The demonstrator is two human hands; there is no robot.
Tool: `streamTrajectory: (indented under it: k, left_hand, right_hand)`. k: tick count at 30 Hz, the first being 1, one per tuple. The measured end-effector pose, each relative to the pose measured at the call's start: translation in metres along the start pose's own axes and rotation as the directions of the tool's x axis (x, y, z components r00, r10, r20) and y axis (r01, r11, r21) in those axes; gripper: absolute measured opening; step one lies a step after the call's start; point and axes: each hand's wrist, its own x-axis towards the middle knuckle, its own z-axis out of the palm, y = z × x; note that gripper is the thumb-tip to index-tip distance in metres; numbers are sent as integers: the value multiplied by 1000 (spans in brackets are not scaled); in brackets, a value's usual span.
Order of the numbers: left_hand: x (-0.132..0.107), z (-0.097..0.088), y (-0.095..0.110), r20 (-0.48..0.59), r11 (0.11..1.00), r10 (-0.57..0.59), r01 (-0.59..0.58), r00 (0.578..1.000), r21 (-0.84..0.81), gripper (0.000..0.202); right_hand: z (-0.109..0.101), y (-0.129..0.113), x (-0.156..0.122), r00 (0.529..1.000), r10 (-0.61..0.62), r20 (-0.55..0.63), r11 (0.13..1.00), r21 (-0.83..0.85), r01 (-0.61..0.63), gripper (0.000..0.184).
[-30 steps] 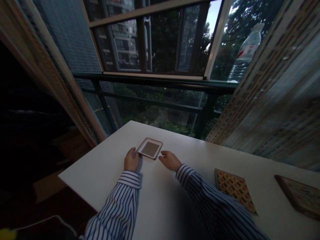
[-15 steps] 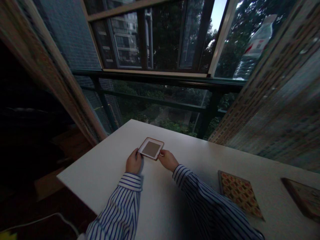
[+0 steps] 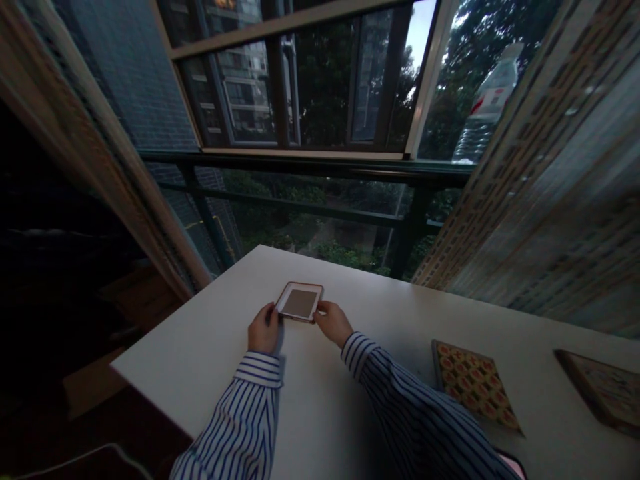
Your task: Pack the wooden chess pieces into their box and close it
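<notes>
A small picture frame [image 3: 300, 303] with a thin brown edge, a white mat and a plain grey-brown middle is held between my two hands over the white table [image 3: 310, 393]. My left hand [image 3: 263, 329] grips its near left corner, thumb along the side. At the near right corner, my right hand [image 3: 333, 322] pinches the edge between thumb and fingers. The face of the frame is turned up. Whether its underside touches the tabletop, I cannot tell.
To the right lies a flat square piece with rows of round red shapes [image 3: 475, 383], and farther right a brown-rimmed flat tray or frame [image 3: 600, 393]. A pink-faced, dark-edged object [image 3: 513, 463] peeks out under my right sleeve. A plastic bottle [image 3: 487, 103] stands on the railing [image 3: 310, 163].
The picture frame has turned slightly counterclockwise, its far edge now more level. Both hands keep their hold. The view has shifted a little, and the pink-faced object shows more.
</notes>
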Motion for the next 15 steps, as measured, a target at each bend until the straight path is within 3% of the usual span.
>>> streamTrajectory:
  k: [6, 15]
  left_hand:
    - [0, -2, 4, -23, 997, -27, 25, 999, -68, 32]
    - [-2, -10, 27, -15, 982, -49, 45, 999, -182, 27]
  right_hand:
    - [-7, -7, -1, 999, -33, -34, 998, 45, 34, 36]
    - [-21, -12, -5, 996, -49, -81, 995, 79, 55, 36]
